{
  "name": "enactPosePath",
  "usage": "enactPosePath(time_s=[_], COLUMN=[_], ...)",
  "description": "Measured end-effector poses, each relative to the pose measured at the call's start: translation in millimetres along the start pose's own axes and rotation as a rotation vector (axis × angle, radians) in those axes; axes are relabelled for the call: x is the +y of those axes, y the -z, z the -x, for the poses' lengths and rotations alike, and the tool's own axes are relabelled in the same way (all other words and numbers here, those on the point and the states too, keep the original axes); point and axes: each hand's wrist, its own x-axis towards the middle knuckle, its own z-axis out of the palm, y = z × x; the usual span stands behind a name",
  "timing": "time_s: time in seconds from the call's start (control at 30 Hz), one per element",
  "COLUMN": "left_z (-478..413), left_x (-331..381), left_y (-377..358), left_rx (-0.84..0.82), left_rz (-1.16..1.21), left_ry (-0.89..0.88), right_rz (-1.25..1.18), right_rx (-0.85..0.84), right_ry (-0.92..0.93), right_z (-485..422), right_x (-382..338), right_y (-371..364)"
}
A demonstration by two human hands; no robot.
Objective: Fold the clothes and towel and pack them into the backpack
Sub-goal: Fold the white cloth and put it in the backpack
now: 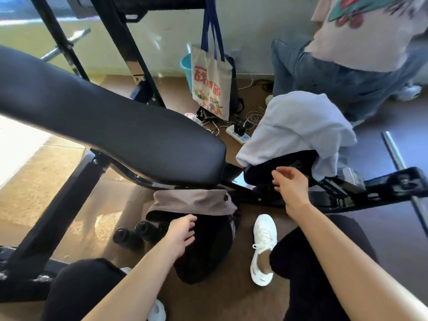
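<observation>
**Backpack** [203, 249]: black, on the floor between your knees, under the front edge of the surface [115, 126]. A taupe garment [192, 201] lies across its mouth; whether it is tucked in cannot be told.

**Pale garment** [294, 128]: heaped unfolded on the low right end of the surface, one flap hanging off the right edge towards the metal frame. Something dark sits under it; padding or clothing, cannot tell.

**Hands**: well apart, neither holding anything. Your left hand [181, 232] rests with relaxed fingers on top of the backpack. Your right hand [292, 185] hovers with loose fingers just in front of the dark mass under the pale garment.

**Hazards, as judged**:
- If you drag the pale garment off with one hand, its hanging flap may catch on the frame, or the cloth may drop to the floor behind onto the power strip [238, 133] and its cables.
- If you lift your left hand, the backpack may slump and shed the taupe garment.
- The dumbbells [136, 235] lie just beside the backpack's left side, so a nudge may trap cloth or fingers there.
- A second person [347, 66] stands near the right end, so a wide unfolding sweep could strike them.
</observation>
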Motion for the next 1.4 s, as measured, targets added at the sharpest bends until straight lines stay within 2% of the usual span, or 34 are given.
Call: enactPosePath(time_s=[0.13, 0.27, 0.33, 0.4, 0.53, 0.67, 0.73, 0.8, 0.9, 1.03, 1.27, 1.4], left_z=[28.8, 57.1, 65.4, 66.6, 78.4, 80.5, 81.7, 82.4, 83.6, 93.2, 146.5, 164.7], left_x=[46.7, 94.8, 112.4, 123.8, 134.8, 152.3, 164.0, 176.0, 189.9, 205.2, 251.8, 262.2], left_y=[-59.4, -131.6, -165.7, -194.2, -233.4, -261.2, -268.3, -270.5, -264.4, -253.4, -215.5, -163.3], left_rx=[-0.107, -0.266, -0.311, -0.300, -0.249, -0.063, 0.017, 0.055, 0.012, -0.009, 0.052, 0.077], left_rz=[-0.122, -0.299, -0.402, -0.525, -0.698, -0.874, -0.915, -0.882, -0.782, -0.610, -0.110, 0.022], left_ry=[-0.168, -0.425, -0.544, -0.708, -1.080, -1.387, -1.430, -1.471, -1.534, -1.583, -1.315, -1.300], right_rz=[-0.121, -0.415, -0.489, -0.429, -0.120, 0.139, 0.342, 0.418, 0.511, 0.640, 0.728, 0.857], right_rx=[0.150, 0.114, 0.083, 0.100, 0.132, 0.133, 0.159, 0.150, 0.151, 0.196, 0.162, 0.037], right_ry=[0.057, -0.025, -0.067, -0.063, 0.100, 0.268, 0.361, 0.443, 0.556, 0.495, 0.520, 0.491], right_z=[-9.2, -22.7, -32.8, -41.5, -53.4, -55.8, -52.6, -49.6, -49.7, -57.8, -66.7, -66.0], right_x=[-11.3, -42.0, -56.4, -65.1, -75.9, -86.2, -86.8, -84.5, -79.4, -86.7, -112.0, -120.9], right_y=[29.2, 51.7, 65.2, 76.0, 85.6, 94.7, 99.5, 102.9, 102.7, 96.9, 92.4, 84.0])
